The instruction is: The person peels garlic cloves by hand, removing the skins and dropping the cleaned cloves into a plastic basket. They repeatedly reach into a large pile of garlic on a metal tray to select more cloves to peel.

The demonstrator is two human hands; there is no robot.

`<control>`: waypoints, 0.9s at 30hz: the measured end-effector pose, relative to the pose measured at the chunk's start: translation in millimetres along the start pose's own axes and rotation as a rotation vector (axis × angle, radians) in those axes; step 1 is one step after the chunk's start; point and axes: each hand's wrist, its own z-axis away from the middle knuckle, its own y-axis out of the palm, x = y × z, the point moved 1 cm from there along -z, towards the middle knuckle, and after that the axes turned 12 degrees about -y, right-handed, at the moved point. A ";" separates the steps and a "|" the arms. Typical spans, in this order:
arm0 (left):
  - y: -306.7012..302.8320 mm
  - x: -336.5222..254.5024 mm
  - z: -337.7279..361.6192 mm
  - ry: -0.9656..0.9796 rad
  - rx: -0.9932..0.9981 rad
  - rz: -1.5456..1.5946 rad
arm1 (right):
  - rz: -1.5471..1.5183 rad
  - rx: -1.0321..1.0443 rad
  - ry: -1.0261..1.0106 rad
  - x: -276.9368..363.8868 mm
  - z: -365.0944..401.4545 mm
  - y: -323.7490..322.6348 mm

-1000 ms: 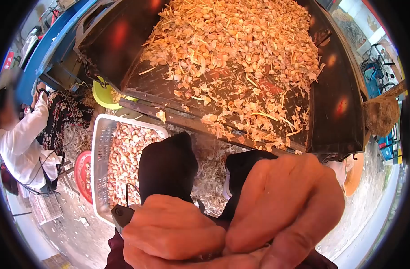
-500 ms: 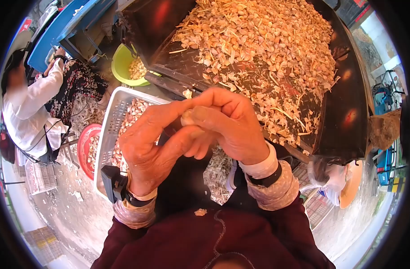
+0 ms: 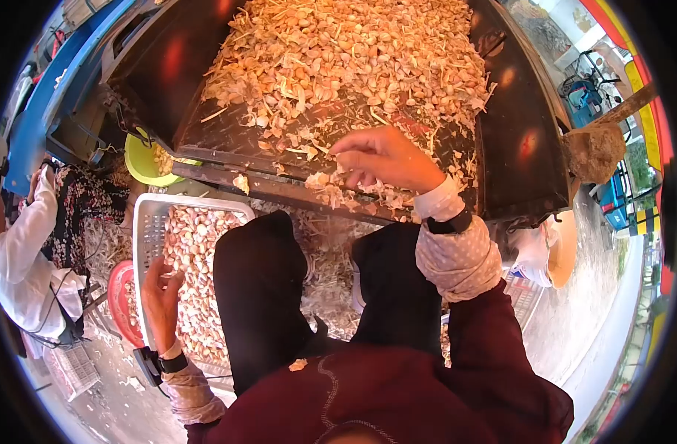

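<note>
Your right hand point(image 3: 386, 159), fingers partly curled, is above the front of the dark tray point(image 3: 231, 137), near the heaped garlic cloves point(image 3: 368, 55); whether it grips anything cannot be told. Your left hand point(image 3: 161, 296), loosely open with fingers parted, is at the white crate point(image 3: 141, 244) holding more cloves point(image 3: 203, 277).

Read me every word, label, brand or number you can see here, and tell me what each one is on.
None can be read in this view.
White crate: no lettering that I can make out.
Dark device on the left wrist: too small to tell whether it is marked.
Red and yellow strip at the right edge: colours only, too blurred for any text.
</note>
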 end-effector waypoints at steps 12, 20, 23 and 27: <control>122.7 -262.1 11.3 0.212 0.686 0.579 | 1.012 -0.413 0.016 -129.8 -49.7 -116.7; 196.4 -252.4 -6.7 0.130 0.726 0.702 | 0.454 -0.401 -0.188 -55.7 -18.4 -65.7; 198.3 -250.2 -13.1 0.091 0.780 0.809 | 0.421 -0.257 -0.388 -4.6 -10.3 -26.6; 190.7 -243.6 -17.4 0.146 0.793 0.863 | 0.485 -0.241 -0.587 15.6 -10.7 -3.4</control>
